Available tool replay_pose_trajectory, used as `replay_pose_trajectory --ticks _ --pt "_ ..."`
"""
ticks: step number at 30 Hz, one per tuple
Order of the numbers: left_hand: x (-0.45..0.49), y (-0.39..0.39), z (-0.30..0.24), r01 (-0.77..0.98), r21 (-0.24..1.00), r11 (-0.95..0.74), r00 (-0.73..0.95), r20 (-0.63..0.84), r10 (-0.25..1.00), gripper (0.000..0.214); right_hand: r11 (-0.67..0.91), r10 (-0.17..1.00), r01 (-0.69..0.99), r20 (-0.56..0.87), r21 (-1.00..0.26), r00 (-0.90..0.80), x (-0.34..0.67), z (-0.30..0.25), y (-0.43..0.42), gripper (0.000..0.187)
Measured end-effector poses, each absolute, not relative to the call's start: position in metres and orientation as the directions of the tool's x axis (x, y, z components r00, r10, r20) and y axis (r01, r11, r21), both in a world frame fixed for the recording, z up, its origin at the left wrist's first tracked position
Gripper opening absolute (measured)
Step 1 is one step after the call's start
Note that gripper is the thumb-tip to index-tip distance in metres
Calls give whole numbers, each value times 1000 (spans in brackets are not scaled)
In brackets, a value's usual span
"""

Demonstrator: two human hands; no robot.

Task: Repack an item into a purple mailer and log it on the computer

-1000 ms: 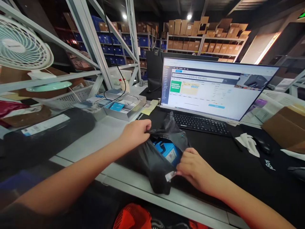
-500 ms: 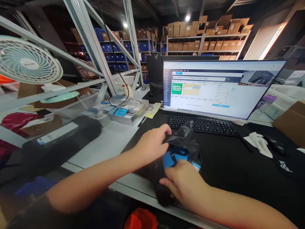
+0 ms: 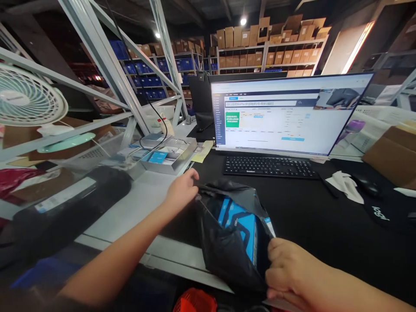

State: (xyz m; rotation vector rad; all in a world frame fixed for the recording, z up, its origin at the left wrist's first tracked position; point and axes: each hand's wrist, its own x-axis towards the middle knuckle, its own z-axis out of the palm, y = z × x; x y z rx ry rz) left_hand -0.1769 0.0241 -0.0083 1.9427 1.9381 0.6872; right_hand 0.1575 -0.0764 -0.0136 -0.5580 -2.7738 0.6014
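A black plastic bag (image 3: 224, 242) hangs partly over the desk's front edge, its mouth stretched wide between my hands. Inside it shows a blue box (image 3: 243, 223) with black markings, its lower part hidden by the plastic. My left hand (image 3: 182, 188) pinches the bag's rim at the upper left. At the lower right, my right hand (image 3: 289, 271) is closed in a fist round the other side of the rim. A small white and blue label (image 3: 269, 226) sits on the bag near my right hand.
Behind the bag stand a keyboard (image 3: 269, 167) and a monitor (image 3: 286, 117). To the right lie crumpled white tissue (image 3: 345, 185) and a mouse (image 3: 367, 185). An open grey box (image 3: 169, 162) sits left, below a metal rack post (image 3: 110, 65). A fan (image 3: 29, 95) stands far left.
My hands have moved apart, the left one leftward, the right one right and down. The bag's mouth has opened wider, and more of the blue box shows. The view has shifted slightly right.
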Motion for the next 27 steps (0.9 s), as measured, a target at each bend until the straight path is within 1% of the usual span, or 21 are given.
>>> replay_pose_trajectory --ticks 2,4,5,6,8,10,11,13,14,15,16,17,18,20,22,23,25,27 --pt "-181 29 -13 866 500 -15 -10 48 999 33 849 408 315 148 -423 -901 162 -14 -71 39" --pt "-179 29 -9 903 429 -25 43 -33 999 45 853 401 309 148 -421 -904 163 -13 -62 39" --pt "-175 26 -3 918 394 -39 58 -37 998 53 851 400 301 161 -430 -902 162 -10 -55 38" --pt "-169 21 5 928 364 -76 82 -2 997 61 846 414 300 189 -441 -890 161 -7 -48 37" --pt "-152 7 25 924 309 -224 180 165 970 73 830 507 362 302 -425 -807 157 0 -32 31" --pt "-129 -7 43 870 234 -434 356 311 881 73 784 620 511 399 -352 -676 150 3 -15 21" --pt "-117 -11 48 828 196 -525 448 332 830 70 743 667 594 414 -308 -619 145 3 -7 26" --pt "-97 -12 51 755 127 -643 588 302 750 63 635 762 731 356 -249 -540 134 -1 9 46" --pt "-89 -8 47 740 95 -666 626 265 734 57 577 809 782 292 -236 -509 130 -4 17 47" --pt "-84 -1 41 747 65 -662 636 221 739 50 521 850 822 227 -231 -475 126 -7 25 42" --pt "-81 6 34 769 42 -638 624 173 762 45 473 880 848 171 -241 -442 125 -11 33 38" --pt "-80 15 25 797 36 -603 595 124 794 41 439 898 854 134 -278 -418 126 -14 41 38" --pt "-82 23 17 829 46 -558 553 82 829 42 423 906 840 121 -340 -407 128 -17 50 38" --pt "-87 36 2 875 104 -472 471 41 881 46 389 915 763 120 -517 -385 138 -26 65 34" --pt "-93 44 -11 878 230 -420 427 21 904 48 292 940 664 78 -689 -332 147 -41 76 29" --pt "-96 47 -17 859 316 -403 420 17 907 47 232 952 629 40 -742 -305 151 -51 79 29" --pt "-99 52 -33 774 513 -372 419 25 908 45 154 964 587 -10 -795 -266 154 -74 79 32" --pt "-102 56 -53 657 701 -278 395 -5 919 41 192 962 567 39 -801 -270 156 -95 74 36"
